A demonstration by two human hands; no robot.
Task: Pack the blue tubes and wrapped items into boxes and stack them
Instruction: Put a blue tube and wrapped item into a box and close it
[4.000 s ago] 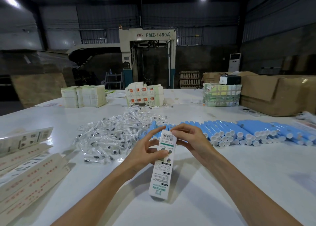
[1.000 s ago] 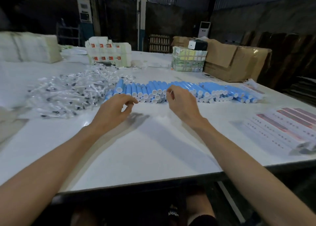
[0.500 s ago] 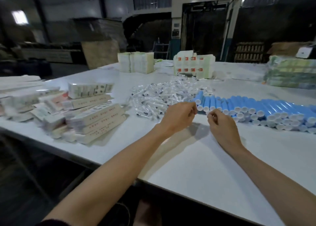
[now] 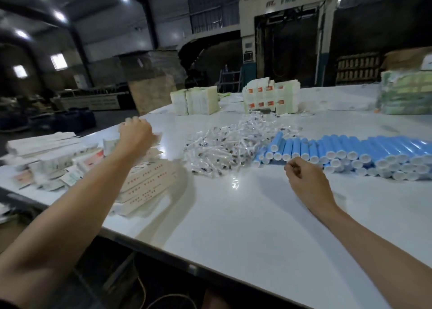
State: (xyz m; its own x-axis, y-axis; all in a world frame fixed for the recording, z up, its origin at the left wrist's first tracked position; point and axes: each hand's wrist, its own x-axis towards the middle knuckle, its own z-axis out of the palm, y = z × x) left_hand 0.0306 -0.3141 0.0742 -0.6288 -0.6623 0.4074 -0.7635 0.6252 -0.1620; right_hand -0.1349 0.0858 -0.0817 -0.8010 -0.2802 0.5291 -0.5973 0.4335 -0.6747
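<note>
Two slim forearms (image 4: 93, 203) bare to the wrist, left grip (image 4: 135, 134) and right grip (image 4: 305, 180) likewise bare.

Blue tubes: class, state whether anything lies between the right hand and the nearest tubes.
Nothing visible does. The right hand, fingers curled, is just in front of the blue tubes; only bare white table separates them.

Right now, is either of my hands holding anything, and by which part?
Your right hand is curled with nothing visible in it, beside the blue tubes. Your left hand is blurred over a white box; a grip cannot be told.
</note>
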